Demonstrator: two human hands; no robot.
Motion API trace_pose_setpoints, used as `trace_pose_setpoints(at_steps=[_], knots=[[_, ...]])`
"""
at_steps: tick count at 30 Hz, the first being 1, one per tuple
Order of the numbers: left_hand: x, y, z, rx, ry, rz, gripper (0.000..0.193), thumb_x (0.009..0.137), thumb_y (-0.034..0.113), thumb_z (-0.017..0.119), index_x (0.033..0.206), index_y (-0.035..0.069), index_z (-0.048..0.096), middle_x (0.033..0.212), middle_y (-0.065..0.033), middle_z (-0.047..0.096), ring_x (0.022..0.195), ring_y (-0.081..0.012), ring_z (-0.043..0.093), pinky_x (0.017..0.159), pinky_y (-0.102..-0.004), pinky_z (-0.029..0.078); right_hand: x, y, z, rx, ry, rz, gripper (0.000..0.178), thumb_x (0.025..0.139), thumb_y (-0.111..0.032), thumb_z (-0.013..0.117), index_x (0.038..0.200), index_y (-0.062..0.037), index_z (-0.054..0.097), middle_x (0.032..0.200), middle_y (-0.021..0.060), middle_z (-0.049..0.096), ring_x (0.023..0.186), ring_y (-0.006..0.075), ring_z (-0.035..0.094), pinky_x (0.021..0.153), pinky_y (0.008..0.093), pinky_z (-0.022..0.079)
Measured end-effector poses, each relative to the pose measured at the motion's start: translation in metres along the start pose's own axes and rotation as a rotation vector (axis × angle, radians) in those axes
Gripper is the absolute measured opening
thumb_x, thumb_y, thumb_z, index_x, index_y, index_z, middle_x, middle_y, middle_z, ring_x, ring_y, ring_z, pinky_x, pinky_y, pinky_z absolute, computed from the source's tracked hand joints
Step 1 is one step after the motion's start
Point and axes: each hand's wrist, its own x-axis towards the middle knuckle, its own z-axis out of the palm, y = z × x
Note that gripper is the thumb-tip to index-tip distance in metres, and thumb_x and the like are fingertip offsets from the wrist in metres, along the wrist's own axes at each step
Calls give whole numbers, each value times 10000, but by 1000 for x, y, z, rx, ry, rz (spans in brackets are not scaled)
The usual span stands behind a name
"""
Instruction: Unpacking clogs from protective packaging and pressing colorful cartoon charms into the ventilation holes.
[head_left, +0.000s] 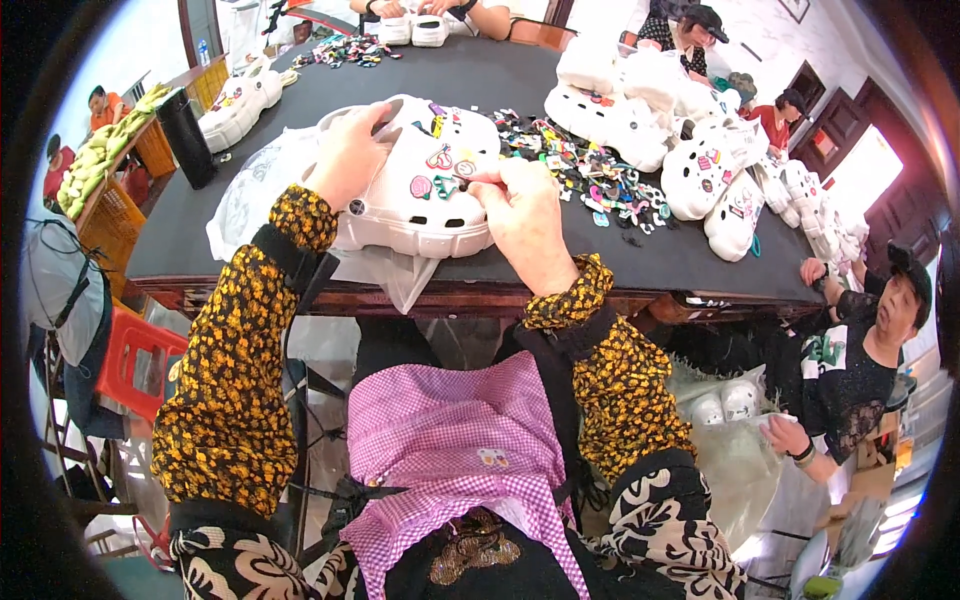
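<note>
Clog: the white clog [398, 207] lies near the close edge of the desk [470, 82], on clear plastic [262, 195], toe to the right.
Left hand: the left hand [352, 155] is partly curled over the clog's opening and has hold of its rim.
Right hand: the right hand [522, 215] has thumb and forefinger drawn together on a small charm [463, 183] at the clog's top; whether its stem is seated is hidden.
Done on this clog: several charms sit on its upper, among them a round pink one [420, 187] and a red-and-white one [440, 157]; I judge it well along.
Left on this clog: the charm at the fingertips seems the open point; the hand covers part of the toe, so I cannot count bare holes.
Loose charms: a wide heap [600, 180] lies just right of the clog, so supply looks ample.
Other clogs: stacked white clogs [610, 125] stand behind the heap, some with charms; one decorated clog [240, 105] sits at the left. How many are finished, I cannot tell.
</note>
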Motion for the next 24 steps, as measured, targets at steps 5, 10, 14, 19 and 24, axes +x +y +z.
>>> trace_pose_setpoints(at_steps=[5,10,14,19,24], knots=[[-12,19,-1,-184,164,-7,309,875,255,619,1041,-7,624,870,-131,659,792,-206,622,739,-314,480,0,6,-4,-41,1,-44,97,764,-128,641,847,-82,663,849,60,633,889,257,533,813,385,368],[-15,74,-25,-231,-373,-391,313,853,279,670,961,-14,652,795,-35,655,749,-86,579,690,-219,454,1,10,-3,-72,-23,-14,104,762,-136,640,850,-87,661,881,59,629,906,260,530,818,387,366],[-19,57,-10,-634,-475,-418,228,822,188,668,932,-11,661,856,-39,664,733,-69,585,665,-225,467,-8,15,-6,-102,-62,-48,117,761,-137,636,867,-92,660,955,54,614,944,252,519,828,389,361],[-28,34,7,-542,-353,-287,253,797,207,683,911,-19,671,833,-60,676,719,-94,591,682,-256,469,-18,-1,-10,-250,-37,-162,140,774,-100,626,897,-79,689,936,45,614,960,236,533,842,378,376],[-28,25,15,-381,-277,-172,280,778,234,677,842,-38,652,752,-95,652,689,-139,591,654,-286,459,-25,-5,-14,-421,-129,-285,220,788,-83,567,984,-81,667,999,30,589,1019,236,513,878,392,360]])
